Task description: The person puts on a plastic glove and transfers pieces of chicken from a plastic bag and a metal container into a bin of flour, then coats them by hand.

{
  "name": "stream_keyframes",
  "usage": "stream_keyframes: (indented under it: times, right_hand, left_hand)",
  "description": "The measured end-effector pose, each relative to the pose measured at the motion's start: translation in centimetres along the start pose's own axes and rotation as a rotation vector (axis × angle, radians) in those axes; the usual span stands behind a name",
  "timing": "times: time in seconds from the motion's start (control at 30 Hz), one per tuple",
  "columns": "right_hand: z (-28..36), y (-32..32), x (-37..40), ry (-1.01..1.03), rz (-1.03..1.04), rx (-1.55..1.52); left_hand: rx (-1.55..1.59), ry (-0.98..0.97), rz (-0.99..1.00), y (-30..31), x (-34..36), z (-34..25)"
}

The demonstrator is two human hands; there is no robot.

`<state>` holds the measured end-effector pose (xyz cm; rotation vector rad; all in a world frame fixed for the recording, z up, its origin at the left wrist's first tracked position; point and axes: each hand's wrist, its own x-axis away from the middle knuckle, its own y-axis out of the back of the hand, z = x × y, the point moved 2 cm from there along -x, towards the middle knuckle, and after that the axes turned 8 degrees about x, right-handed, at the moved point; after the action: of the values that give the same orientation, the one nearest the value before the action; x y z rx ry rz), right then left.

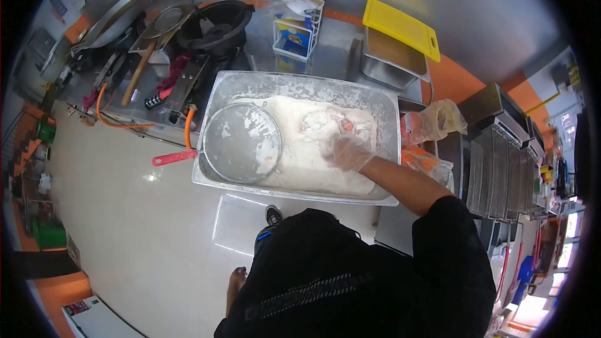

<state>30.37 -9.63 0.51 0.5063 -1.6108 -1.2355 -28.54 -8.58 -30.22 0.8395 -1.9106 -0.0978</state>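
My right hand, in a clear plastic glove, reaches into a large metal tub of white flour. Its fingertips are dusted and partly lost in the flour, so their grip does not show. Just beyond them lie flour-coated pieces with a reddish patch, perhaps raw meat. A round sieve with a red handle rests in the left part of the tub, flour stuck to its mesh. Bare and away from the tub, my left hand hangs low beside my body; its fingers are not clear.
Behind the tub stand a white wire rack and a steel container under a yellow board. Pans and a black pot crowd the left counter. Plastic bags and wire baskets are at right.
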Motion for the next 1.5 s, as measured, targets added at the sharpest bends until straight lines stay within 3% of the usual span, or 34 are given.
stream_keyframes:
  times: [0.1, 0.17, 0.2, 0.27, 0.33, 0.4, 0.47, 0.53, 0.57, 0.63, 0.77, 0.87, 0.93, 0.97, 1.03, 1.07, 1.13, 1.17, 1.2, 1.23, 1.27, 1.3, 1.33, 1.37, 1.43, 1.47, 1.5]
  right_hand:
    - [0.7, -3.7, -1.8, 0.056, -0.174, -0.158]
    - [1.2, -4.1, -3.0, 0.076, -0.200, -0.219]
    - [1.4, -4.1, -3.5, 0.095, -0.227, -0.283]
    - [1.8, -2.6, -3.7, 0.084, -0.294, -0.371]
    - [1.4, -2.0, -4.6, 0.078, -0.361, -0.459]
    - [0.4, -1.7, -5.5, 0.305, -0.822, -0.081]
    - [-0.2, -0.1, -4.2, 0.414, -0.780, -0.022]
    - [-0.9, -0.8, -3.7, 0.397, -0.373, 0.070]
    - [-0.5, 0.4, -2.3, 0.400, -0.373, 0.074]
    - [0.5, 2.2, 1.3, 0.194, 0.060, -0.013]
    - [0.4, -2.0, 3.1, 0.139, 0.026, 0.313]
    - [0.7, -7.7, 1.4, 0.105, -0.158, 0.295]
    - [1.3, -9.9, 0.4, 0.305, -0.544, 0.278]
    - [2.2, -8.0, 0.2, 0.303, -0.549, 0.272]
    - [3.8, -5.6, -1.5, 0.212, 0.330, 0.010]
    - [4.1, -5.6, -2.3, 0.213, 0.327, 0.005]
    - [4.7, -5.7, -4.1, 0.341, 0.121, 0.111]
    - [5.3, -4.8, -4.0, 0.343, 0.118, 0.109]
    - [6.0, -3.6, -3.7, 0.339, -0.011, 0.221]
    - [6.4, -2.9, -3.5, 0.330, -0.140, 0.331]
    - [5.8, -5.4, -5.4, 0.326, -0.142, 0.326]
    - [4.8, -9.4, -8.4, 0.487, -0.456, -0.027]
    - [4.8, -8.8, -8.0, 0.633, -0.764, -0.389]
    - [4.5, -9.0, -7.7, 0.626, -0.762, -0.389]
    - [4.5, -8.3, -7.2, 0.590, -0.403, -0.377]
    - [4.8, -7.2, -7.1, 0.585, -0.405, -0.374]
    - [4.5, -6.3, -7.4, 0.544, -0.199, -0.213]
  left_hand:
    - [-0.046, -0.013, 0.017, -0.8, -0.1, 1.4]
    - [-0.395, -0.300, 0.107, -1.6, -1.2, 2.4]
    - [-0.393, -0.299, 0.107, -1.9, -1.2, 2.7]
    - [-0.102, -0.043, 0.059, -1.3, 0.4, 0.1]
    - [-0.148, -0.127, 0.033, 0.1, 2.0, -2.4]
    - [-0.189, -0.209, 0.007, 0.4, 2.5, -3.8]
    - [0.114, -0.005, 0.020, 0.9, 1.9, -3.5]
    - [-0.001, 0.014, 0.020, 1.3, 2.1, -4.0]
    - [0.017, -0.041, 0.003, 1.4, 2.6, -4.6]
    - [0.043, -0.093, -0.017, 1.1, 3.1, -4.8]
    - [0.057, -0.107, 0.016, 0.1, 2.7, -1.6]
    - [0.016, -0.116, 0.014, -0.4, 2.0, 0.7]
    - [-0.016, 0.035, 0.028, -0.7, 1.1, 1.5]
    - [0.072, 0.028, 0.002, -0.7, 1.1, 1.7]
    - [0.067, -0.032, -0.008, 0.9, 2.4, 0.7]
    - [0.073, -0.089, -0.012, 1.4, 2.7, 0.4]
    - [0.068, -0.068, -0.009, 1.8, 1.4, 0.9]
    - [0.066, -0.044, -0.002, 2.0, 1.1, 0.9]
    - [0.062, -0.045, -0.006, 2.2, 1.0, 1.0]
    - [-0.051, -0.101, 0.019, 2.6, 1.5, -0.1]
    - [-0.165, -0.158, 0.047, 2.9, 2.0, -1.2]
    - [-0.170, -0.158, 0.051, 2.9, 2.5, -2.0]
    - [-0.109, -0.093, 0.054, 2.6, 2.4, -1.5]
    - [-0.048, -0.027, 0.058, 2.3, 2.3, -0.9]
    - [0.111, -0.016, 0.048, 1.0, 0.0, 2.8]
    - [0.272, -0.002, 0.034, 0.6, -1.0, 4.3]
    - [0.277, -0.012, 0.045, -0.1, -0.7, 3.1]
